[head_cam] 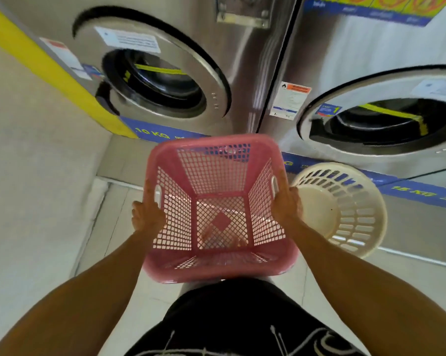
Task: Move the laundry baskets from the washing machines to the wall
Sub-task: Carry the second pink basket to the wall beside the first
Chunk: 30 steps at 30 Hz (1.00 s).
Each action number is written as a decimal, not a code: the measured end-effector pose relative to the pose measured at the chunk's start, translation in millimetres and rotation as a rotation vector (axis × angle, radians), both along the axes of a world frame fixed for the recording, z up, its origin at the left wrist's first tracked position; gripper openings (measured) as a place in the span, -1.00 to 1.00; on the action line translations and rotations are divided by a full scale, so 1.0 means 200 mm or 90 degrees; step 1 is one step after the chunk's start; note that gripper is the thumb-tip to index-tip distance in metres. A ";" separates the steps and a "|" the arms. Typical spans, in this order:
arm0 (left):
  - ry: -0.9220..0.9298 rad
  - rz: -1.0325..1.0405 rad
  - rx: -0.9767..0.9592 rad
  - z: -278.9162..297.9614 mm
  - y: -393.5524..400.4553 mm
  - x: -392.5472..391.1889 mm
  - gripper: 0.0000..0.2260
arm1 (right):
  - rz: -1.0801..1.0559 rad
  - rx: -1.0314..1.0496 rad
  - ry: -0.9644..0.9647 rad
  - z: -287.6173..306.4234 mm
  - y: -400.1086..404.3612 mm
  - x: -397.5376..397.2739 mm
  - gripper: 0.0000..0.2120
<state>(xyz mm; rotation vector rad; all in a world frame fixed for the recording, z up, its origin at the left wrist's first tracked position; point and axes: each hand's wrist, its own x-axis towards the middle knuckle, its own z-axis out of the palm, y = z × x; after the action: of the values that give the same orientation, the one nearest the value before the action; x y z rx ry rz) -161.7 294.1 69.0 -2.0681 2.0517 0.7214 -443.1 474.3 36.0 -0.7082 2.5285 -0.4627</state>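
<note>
A pink square laundry basket [218, 181] with mesh walls is held up in front of me, empty. My left hand [147, 214] grips its left rim by the handle slot. On the opposite rim, my right hand [284, 201] grips the other handle slot. A cream round laundry basket [345, 209] sits on the floor to the right, just below the right washing machine [371, 86]. The left washing machine [165, 73] stands straight ahead, its round door closed.
A pale wall [31, 163] with a yellow stripe runs along the left side. Light floor tiles [129, 291] lie under me. Blue strips marked with weights run along the machines' bases.
</note>
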 end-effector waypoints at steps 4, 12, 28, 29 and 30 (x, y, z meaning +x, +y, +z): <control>0.015 0.080 0.000 0.06 0.05 0.22 -0.23 | 0.055 -0.004 -0.010 0.08 -0.13 0.14 -0.05; 0.061 0.263 -0.038 0.12 0.24 0.80 -0.30 | 0.257 -0.051 -0.015 0.20 -0.42 0.58 -0.15; 0.058 0.627 -0.097 0.28 0.93 2.27 -0.31 | 0.598 -0.085 0.081 0.26 -0.59 2.20 -0.10; 0.050 0.645 -0.095 0.28 0.97 2.36 -0.30 | 0.611 -0.087 0.081 0.25 -0.57 2.30 -0.13; 0.039 0.666 -0.092 0.28 1.02 2.44 -0.28 | 0.628 -0.094 0.075 0.25 -0.55 2.41 -0.17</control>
<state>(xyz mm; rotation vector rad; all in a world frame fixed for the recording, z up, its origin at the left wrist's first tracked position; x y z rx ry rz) 327.2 499.1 125.6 -3.1886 0.9041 0.7375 38.1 363.6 86.5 -1.9086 1.9048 -0.2415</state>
